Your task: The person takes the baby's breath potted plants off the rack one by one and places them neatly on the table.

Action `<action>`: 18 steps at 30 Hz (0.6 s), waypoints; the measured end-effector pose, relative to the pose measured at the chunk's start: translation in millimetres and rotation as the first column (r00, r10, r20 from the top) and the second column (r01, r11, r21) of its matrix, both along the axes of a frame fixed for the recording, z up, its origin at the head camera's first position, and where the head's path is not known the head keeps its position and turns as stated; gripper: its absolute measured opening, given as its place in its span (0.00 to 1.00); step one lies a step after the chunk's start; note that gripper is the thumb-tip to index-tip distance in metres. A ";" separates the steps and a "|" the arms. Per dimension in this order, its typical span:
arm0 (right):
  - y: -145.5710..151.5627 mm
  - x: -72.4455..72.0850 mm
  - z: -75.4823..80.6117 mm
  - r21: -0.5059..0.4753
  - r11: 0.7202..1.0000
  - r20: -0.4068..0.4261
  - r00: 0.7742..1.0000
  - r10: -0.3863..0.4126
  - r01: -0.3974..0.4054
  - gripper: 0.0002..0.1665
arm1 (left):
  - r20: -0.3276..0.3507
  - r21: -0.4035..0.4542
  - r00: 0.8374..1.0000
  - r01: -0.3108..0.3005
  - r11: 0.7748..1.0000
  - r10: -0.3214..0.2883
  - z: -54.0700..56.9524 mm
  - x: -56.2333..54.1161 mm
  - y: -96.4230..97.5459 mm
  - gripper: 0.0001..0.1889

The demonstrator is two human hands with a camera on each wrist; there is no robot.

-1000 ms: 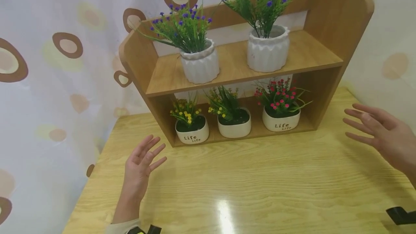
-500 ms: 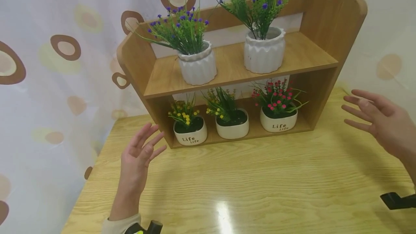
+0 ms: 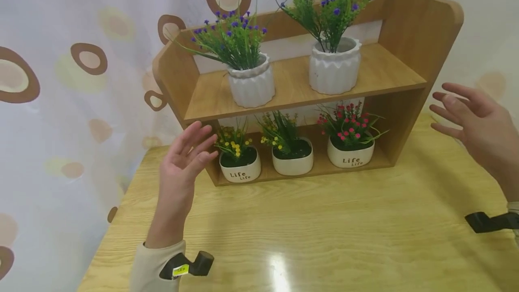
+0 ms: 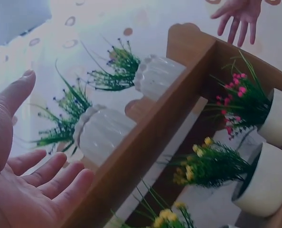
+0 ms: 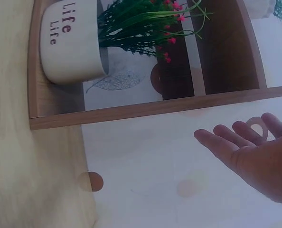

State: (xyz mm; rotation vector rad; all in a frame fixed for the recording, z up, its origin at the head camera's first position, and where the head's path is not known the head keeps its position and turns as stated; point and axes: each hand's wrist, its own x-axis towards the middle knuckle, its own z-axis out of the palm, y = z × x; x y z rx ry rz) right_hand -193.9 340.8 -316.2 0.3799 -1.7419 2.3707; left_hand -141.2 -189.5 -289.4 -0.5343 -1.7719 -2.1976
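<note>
A two-tier wooden shelf [image 3: 296,73] stands on the table between my hands. My left hand [image 3: 184,161] is raised by its left end, fingers spread and holding nothing, overlapping the lower left corner in the head view. To the right of the shelf's right side panel, my right hand [image 3: 482,125] hovers with loosely extended fingers, also holding nothing. Two white fluted pots, a left one [image 3: 252,85] and a right one [image 3: 334,69], hold purple flowers on the upper tier. Below sit a yellow-flowered pot [image 3: 240,170], a middle yellow-flowered pot [image 3: 293,161] and a pink-flowered pot [image 3: 351,153].
The light wooden table [image 3: 324,224] extends in front of the shelf. Behind it hangs a pale curtain [image 3: 52,148] with brown ring patterns. A black wrist mount [image 3: 188,265] is strapped on the left sleeve [image 3: 156,262].
Both hands have risen from near table height, the left toward the shelf's lower left corner, the right up alongside its right panel. The shelf and pots stay in place.
</note>
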 end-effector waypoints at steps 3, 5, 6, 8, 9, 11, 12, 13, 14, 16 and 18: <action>-4.0 -5.5 7.0 0.062 0.997 0.031 0.999 -0.042 0.040 0.31 | -0.033 -0.001 0.999 0.008 1.000 -0.008 13.8 -7.7 8.0 0.34; -7.3 -10.2 12.6 0.126 0.989 0.054 0.995 -0.084 0.077 0.33 | -0.048 -0.013 0.999 -0.001 1.000 0.001 22.8 -14.3 11.9 0.35; -9.0 -12.6 15.3 0.151 0.984 0.066 0.992 -0.107 0.096 0.34 | -0.050 -0.022 0.999 -0.011 1.000 0.010 27.1 -18.0 13.7 0.34; -12.8 -17.7 20.0 0.179 0.976 0.082 0.986 -0.142 0.126 0.35 | -0.050 -0.046 0.998 -0.035 0.998 0.033 34.5 -26.4 16.5 0.33; -14.8 -20.4 22.2 0.179 0.974 0.090 0.984 -0.154 0.136 0.36 | -0.046 -0.057 0.998 -0.048 0.997 0.045 37.8 -30.8 17.8 0.32; -19.1 -26.0 26.8 0.178 0.972 0.105 0.980 -0.171 0.151 0.37 | -0.040 -0.079 0.997 -0.070 0.994 0.067 43.6 -39.5 20.7 0.31; -21.4 -28.8 28.1 0.153 0.977 0.106 0.980 -0.168 0.151 0.37 | -0.038 -0.084 0.997 -0.074 0.994 0.072 46.1 -43.8 22.2 0.31; -23.5 -31.5 29.8 0.153 0.976 0.109 0.979 -0.175 0.157 0.37 | -0.038 -0.090 0.997 -0.076 0.993 0.073 48.3 -48.1 23.8 0.31; -25.6 -34.2 31.5 0.155 0.974 0.112 0.977 -0.183 0.165 0.37 | -0.038 -0.094 0.997 -0.077 0.993 0.073 50.3 -51.8 25.4 0.31; -28.9 -38.6 34.4 0.165 0.970 0.123 0.972 -0.198 0.176 0.37 | -0.033 -0.100 0.997 -0.074 0.992 0.071 53.7 -58.3 28.8 0.31; -31.0 -41.5 35.6 0.162 0.969 0.131 0.970 -0.207 0.185 0.37 | -0.025 -0.101 0.998 -0.067 0.993 0.064 55.6 -63.4 32.2 0.31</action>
